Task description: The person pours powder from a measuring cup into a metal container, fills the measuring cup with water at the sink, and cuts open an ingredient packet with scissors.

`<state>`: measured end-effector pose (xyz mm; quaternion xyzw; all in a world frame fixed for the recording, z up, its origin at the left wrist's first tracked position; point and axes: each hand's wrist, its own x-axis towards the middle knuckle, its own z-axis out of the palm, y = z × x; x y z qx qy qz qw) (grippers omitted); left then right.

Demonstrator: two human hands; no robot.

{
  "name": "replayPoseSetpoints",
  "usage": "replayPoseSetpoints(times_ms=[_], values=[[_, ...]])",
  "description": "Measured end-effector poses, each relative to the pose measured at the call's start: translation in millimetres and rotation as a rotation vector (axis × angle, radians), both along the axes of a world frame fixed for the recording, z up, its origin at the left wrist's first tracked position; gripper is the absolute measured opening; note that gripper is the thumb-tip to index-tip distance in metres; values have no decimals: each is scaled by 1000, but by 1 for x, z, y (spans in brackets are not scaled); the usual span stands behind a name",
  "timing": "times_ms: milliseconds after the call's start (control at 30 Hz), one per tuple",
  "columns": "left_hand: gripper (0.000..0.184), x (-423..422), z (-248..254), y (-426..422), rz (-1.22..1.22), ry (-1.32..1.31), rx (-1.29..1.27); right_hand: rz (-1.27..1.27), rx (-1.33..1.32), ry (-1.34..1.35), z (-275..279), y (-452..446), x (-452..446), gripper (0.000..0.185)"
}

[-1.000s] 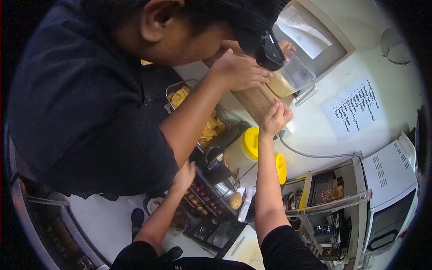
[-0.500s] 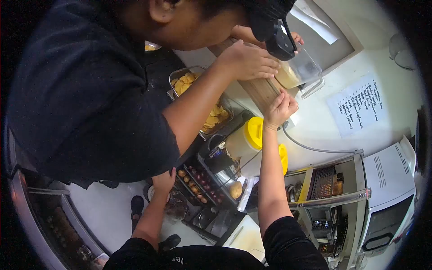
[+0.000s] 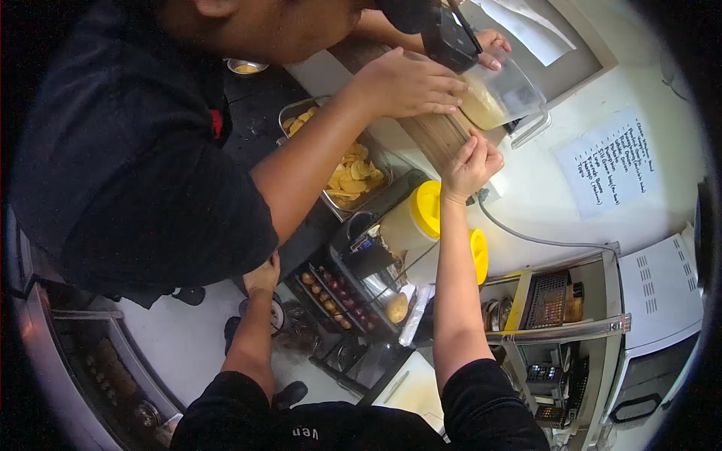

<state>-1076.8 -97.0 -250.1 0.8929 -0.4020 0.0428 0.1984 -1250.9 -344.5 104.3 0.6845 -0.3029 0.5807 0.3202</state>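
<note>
My right hand [image 3: 472,167] is raised at the edge of a wooden shelf [image 3: 432,143], its fingers bent together near the lower end of a clear plastic container [image 3: 511,94]. What they grip, if anything, is hidden. Pale yellow contents lie inside the container, which another person's two hands [image 3: 417,84] steady from the side and the far end. Low on the left, my left hand [image 3: 262,278] reaches up against the other person's dark sleeve [image 3: 188,233]; its fingers are mostly out of sight.
A metal tray of yellow slices [image 3: 353,177] stands behind the other person's arm. Below my right hand are containers with yellow lids [image 3: 427,210], a potato [image 3: 396,308] and crates of onions [image 3: 342,297]. A handwritten list [image 3: 605,165] hangs on the wall; a white microwave [image 3: 658,301] stands right.
The view has shifted slightly. My left hand has moved a little left and up, further behind the other person's sleeve. My right hand stays at the shelf edge.
</note>
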Motion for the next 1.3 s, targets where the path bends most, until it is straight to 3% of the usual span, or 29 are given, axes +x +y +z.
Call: replayPoseSetpoints(times_ms=[67, 167, 433, 567, 633, 667, 733, 933, 1033, 1100, 1167, 1233, 1300], values=[[46, 0, 11, 1, -2, -43, -22, -9, -8, -2, 0, 2, 1, 17], [47, 0, 18, 3, -34, 166, 199, -23, -18, -3, 0, 1, -1, 16], [47, -3, 20, 3, -15, -2, 129, -31, -18, -7, 0, 2, -1, 15], [46, 0, 13, 1, -23, 73, 49, -24, -13, -4, 1, 4, 0, 14], [44, 1, 16, 2, -41, -175, -68, -31, -22, -3, 1, 3, 1, 14], [44, 1, 11, 3, -43, -171, -64, -40, -26, -1, 0, 4, 0, 14], [45, 2, -4, -2, -59, 53, 39, -42, -12, 4, -1, 4, 0, 14], [51, -2, -40, -3, -55, 72, -42, -36, 127, -36, 7, 19, 4, 14], [54, 1, -2, -3, -91, 243, 145, 37, 293, -50, 33, 51, -5, 17], [55, 3, 11, 2, -133, 351, 99, 175, 334, -291, 60, 68, -17, 19], [55, 6, 27, 4, -212, 269, 29, 133, 245, -409, 93, 66, -27, 24], [57, 3, 53, 8, -174, 396, 255, 116, 301, -522, 127, 51, -34, 41], [60, 3, 50, 9, -225, 313, 212, 69, 998, -492, 159, 44, -40, 56]])
